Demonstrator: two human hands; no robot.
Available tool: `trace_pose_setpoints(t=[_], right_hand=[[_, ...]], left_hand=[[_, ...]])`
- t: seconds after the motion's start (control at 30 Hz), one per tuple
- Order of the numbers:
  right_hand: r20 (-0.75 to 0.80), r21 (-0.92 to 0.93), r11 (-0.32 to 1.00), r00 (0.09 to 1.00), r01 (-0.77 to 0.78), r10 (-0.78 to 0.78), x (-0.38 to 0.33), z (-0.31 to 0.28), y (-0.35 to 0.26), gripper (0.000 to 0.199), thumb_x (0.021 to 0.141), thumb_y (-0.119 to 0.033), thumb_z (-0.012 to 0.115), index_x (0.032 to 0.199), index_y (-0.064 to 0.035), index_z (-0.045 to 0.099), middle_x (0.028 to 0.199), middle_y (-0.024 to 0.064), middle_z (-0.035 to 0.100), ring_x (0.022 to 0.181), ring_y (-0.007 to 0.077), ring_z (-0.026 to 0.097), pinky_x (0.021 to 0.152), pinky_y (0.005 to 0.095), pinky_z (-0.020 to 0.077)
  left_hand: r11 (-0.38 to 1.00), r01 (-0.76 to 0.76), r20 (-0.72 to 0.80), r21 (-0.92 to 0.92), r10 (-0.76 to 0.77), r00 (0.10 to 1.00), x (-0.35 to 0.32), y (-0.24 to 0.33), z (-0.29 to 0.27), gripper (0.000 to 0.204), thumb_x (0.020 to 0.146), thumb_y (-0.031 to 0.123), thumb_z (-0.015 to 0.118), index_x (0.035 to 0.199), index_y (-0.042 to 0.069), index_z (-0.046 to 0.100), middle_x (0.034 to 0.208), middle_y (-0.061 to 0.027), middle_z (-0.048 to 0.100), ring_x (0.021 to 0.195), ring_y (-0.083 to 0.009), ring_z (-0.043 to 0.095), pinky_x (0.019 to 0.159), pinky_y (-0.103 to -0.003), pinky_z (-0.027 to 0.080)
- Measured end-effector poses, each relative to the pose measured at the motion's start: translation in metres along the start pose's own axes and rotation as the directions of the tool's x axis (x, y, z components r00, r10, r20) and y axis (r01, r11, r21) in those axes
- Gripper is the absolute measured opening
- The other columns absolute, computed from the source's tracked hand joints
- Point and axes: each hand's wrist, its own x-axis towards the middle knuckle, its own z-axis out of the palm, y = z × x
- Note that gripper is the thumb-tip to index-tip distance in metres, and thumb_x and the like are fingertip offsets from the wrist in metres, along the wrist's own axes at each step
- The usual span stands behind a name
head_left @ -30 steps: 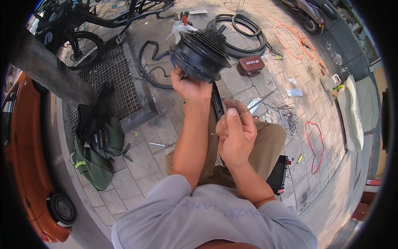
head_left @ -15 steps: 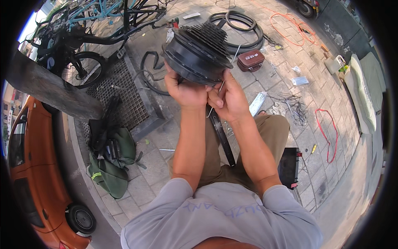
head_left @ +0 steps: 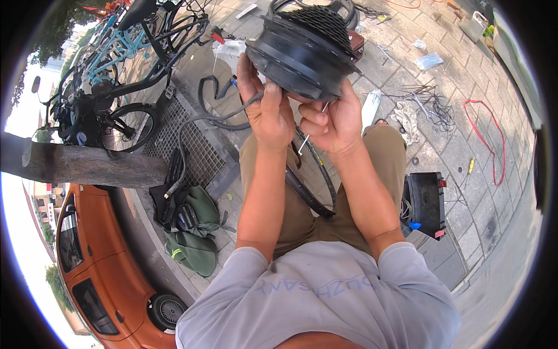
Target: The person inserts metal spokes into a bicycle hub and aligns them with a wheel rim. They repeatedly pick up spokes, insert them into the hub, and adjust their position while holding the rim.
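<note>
Stone-block paving (head_left: 456, 87); left hand (head_left: 272, 116) grips ridged round black hub (head_left: 299, 58); right hand (head_left: 339, 122), earlier apart, now touches it, gripping thin metal rod (head_left: 303, 144).

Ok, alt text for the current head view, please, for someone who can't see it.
A person's left hand holds a black wheel hub with sprockets; the right hand grips a thin metal rod beneath it. A tree trunk and orange car stand to the left.

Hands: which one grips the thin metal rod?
The right hand: the metal rod juts from its grip. The left hand just grasps the black hub.
</note>
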Motion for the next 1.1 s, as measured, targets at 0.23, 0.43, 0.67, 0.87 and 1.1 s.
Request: trace_pose_setpoints(t=[0.23, 0.43, 0.67, 0.87, 1.1], right_hand=[[0.016, -0.097, 0.957, 0.962, 0.274, -0.273, -0.023, 0.011, -0.049, 0.058, 0.111, -0.055, 0.033, 0.123, -0.008, 0.065, 0.104, 0.0157, 0.075, 0.069, 0.0256, 0.069, 0.035, 0.024, 0.0336], [-0.095, -0.197, 0.895, 0.9, 0.401, -0.425, -0.05, 0.03, -0.07, 0.052, 0.111, -0.052, 0.038, 0.123, -0.0099, 0.066, 0.107, 0.0093, 0.076, 0.066, 0.0168, 0.067, 0.036, 0.0205, 0.0305], [-0.207, -0.321, 0.908, 0.915, 0.27, -0.345, -0.051, 0.038, -0.071, 0.044, 0.111, -0.04, 0.039, 0.123, -0.0062, 0.066, 0.1, 0.0109, 0.076, 0.052, 0.0136, 0.06, 0.034, 0.0184, 0.0268], [-0.422, -0.705, 0.69, 0.878, -0.163, -0.224, -0.025, 0.068, -0.06, 0.048, 0.112, -0.041, 0.04, 0.116, 0.0001, 0.064, 0.077, 0.0145, 0.073, 0.048, 0.0196, 0.065, 0.03, 0.0195, 0.0256], [-0.588, -0.807, 0.028, 0.799, -0.589, -0.123, 0.059, 0.108, -0.048, 0.059, 0.106, -0.056, 0.052, 0.106, 0.0015, 0.065, 0.078, 0.0172, 0.074, 0.048, 0.0136, 0.063, 0.032, 0.0186, 0.0279]], left_hand=[[0.898, 0.415, -0.004, 0.148, -0.419, 0.908, -0.027, -0.006, 0.028, 0.076, 0.104, 0.03, 0.068, 0.163, 0.004, 0.027, 0.149, -0.0153, 0.051, 0.136, -0.0304, 0.054, 0.11, -0.053, 0.048], [0.811, 0.585, 0.491, -0.021, -0.501, 0.713, 0.006, 0.059, -0.027, 0.068, 0.107, 0.045, 0.059, 0.149, -0.007, 0.048, 0.141, -0.0229, 0.062, 0.136, -0.0364, 0.058, 0.113, -0.055, 0.05], [0.775, 0.6, 0.422, 0.2, -0.621, 0.661, 0.072, 0.007, 0.0, 0.123, 0.067, 0.068, 0.087, 0.158, -0.001, 0.04, 0.156, -0.014, 0.052, 0.143, -0.0297, 0.052, 0.117, -0.048, 0.045], [0.653, 0.738, 0.41, -0.17, -0.634, 0.656, 0.014, -0.022, -0.072, 0.126, 0.056, 0.052, 0.1, 0.157, 0.004, 0.043, 0.153, -0.0151, 0.056, 0.139, -0.0328, 0.057, 0.117, -0.05, 0.049], [0.707, 0.545, 0.317, -0.45, -0.445, 0.838, 0.005, -0.005, -0.069, 0.139, 0.055, 0.07, 0.094, 0.161, 0.004, 0.034, 0.155, -0.0223, 0.051, 0.133, -0.0408, 0.06, 0.105, -0.054, 0.056]])
